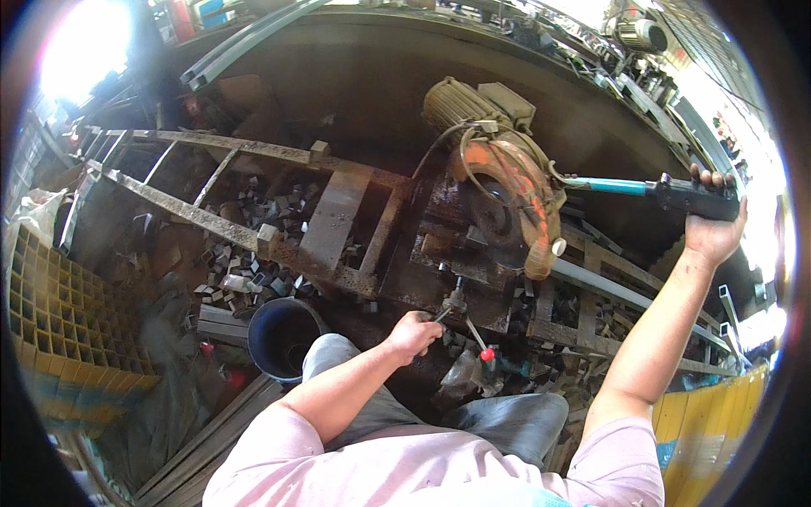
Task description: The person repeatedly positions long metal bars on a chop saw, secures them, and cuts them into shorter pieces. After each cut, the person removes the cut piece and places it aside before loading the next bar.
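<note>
A cut-off saw with a worn orange guard [528, 190] and a dusty motor [465, 108] stands in front of me. My right hand [716, 226] is wrapped round the black grip [688, 196] at the end of its teal lever arm [610, 183]. Nearer to me, a vise screw [457, 291] carries a spoked crank handle [477, 335] with a red knob. My left hand [412, 335] is closed on one spoke of that crank handle. A light metal bar [604, 286] lies right of the saw, its end by the guard hidden.
A rusty ladder-like frame [207, 176] extends left over scattered short tube offcuts [253, 275]. A blue bucket [285, 338] stands by my left knee. Stacked yellow square tubes [72, 308] are at far left, more yellow stock [710, 431] at lower right. Long strips [211, 439] lie lower left.
</note>
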`<state>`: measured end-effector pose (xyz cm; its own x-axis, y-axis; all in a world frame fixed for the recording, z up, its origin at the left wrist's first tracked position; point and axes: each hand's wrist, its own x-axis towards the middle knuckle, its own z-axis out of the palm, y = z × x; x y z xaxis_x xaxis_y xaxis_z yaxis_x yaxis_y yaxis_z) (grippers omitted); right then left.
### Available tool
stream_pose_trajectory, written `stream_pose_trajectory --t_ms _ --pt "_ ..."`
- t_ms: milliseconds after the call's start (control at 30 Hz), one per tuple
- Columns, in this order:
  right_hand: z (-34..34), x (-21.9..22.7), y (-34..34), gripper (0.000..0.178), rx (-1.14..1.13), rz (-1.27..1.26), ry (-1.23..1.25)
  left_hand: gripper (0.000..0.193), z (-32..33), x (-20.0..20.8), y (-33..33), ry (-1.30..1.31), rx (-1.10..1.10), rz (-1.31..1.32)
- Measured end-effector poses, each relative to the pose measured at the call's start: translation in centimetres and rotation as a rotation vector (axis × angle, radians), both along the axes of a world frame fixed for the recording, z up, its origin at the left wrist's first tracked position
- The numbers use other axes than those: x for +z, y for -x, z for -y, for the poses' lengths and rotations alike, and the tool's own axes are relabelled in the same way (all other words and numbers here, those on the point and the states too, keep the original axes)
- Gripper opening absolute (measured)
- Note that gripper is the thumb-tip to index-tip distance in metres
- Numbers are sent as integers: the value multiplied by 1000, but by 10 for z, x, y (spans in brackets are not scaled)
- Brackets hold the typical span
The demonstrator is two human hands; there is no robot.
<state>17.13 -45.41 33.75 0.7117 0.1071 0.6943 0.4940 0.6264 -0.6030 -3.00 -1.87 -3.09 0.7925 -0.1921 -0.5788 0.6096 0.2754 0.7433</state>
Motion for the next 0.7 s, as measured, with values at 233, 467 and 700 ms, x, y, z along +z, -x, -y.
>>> stream_pose_trajectory --t_ms 233,467,700 --pt "24 -2 -8 53 2 21 40 10 0 0 0 -34 -28 29" --pt "25 -4 -10 52 -30 17 31 10 0 1 0 -35 -23 34" --pt "23 -5 -9 51 -26 26 37 11 0 2 1 -44 -26 42"
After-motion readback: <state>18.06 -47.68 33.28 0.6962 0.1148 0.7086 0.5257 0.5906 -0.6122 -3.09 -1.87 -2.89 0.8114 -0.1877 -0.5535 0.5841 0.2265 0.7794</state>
